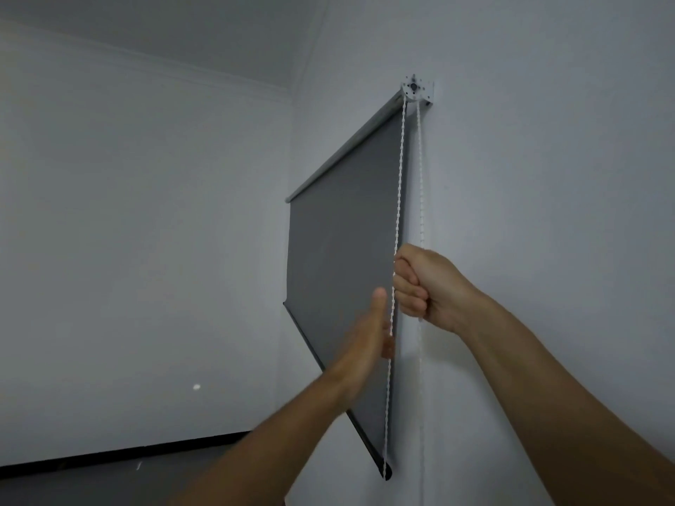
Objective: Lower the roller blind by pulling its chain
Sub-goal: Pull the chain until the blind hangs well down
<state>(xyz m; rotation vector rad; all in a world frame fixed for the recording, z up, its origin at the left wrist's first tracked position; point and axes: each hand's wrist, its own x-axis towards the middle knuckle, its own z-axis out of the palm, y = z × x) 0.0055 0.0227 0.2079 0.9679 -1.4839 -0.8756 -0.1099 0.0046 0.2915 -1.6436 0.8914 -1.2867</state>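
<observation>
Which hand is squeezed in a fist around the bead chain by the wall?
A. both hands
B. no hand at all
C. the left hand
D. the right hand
D: the right hand is closed in a fist on the strand of the chain nearest the wall, while the left hand is flat and open beside the other strand, in front of the grey blind.
</observation>
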